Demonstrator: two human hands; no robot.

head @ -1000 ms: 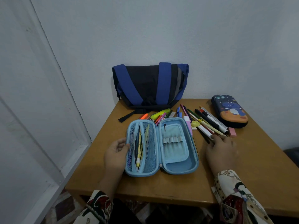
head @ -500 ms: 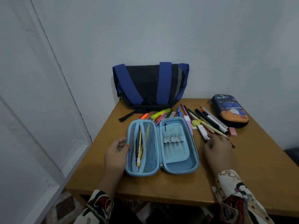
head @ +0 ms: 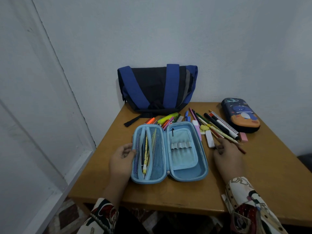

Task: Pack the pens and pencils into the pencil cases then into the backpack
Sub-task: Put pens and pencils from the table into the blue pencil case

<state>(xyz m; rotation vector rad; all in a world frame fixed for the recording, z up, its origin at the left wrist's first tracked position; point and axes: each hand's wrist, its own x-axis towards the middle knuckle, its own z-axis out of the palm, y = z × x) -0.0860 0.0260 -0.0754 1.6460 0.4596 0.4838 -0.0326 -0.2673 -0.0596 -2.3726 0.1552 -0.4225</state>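
Pale grey-blue walls (head: pixel 152 31) close in a corner, with a white panelled door (head: pixel 33 115) to the left. A tan wooden table (head: pixel 253 183) fills that corner. The black-and-blue backpack (head: pixel 157 89) leans on the wall at the table's far edge. A light-blue pencil case (head: pixel 168 152) lies open near the front, pencils in its mesh half. A dark printed pencil case (head: pixel 240 117) sits shut, far right. Loose pens and pencils (head: pixel 214 124) fan between them. The left hand (head: pixel 122 159) grips the open case's edge with curled fingers; the right hand (head: pixel 227 156) pinches a reddish pencil (head: pixel 241 150) beside the pile.
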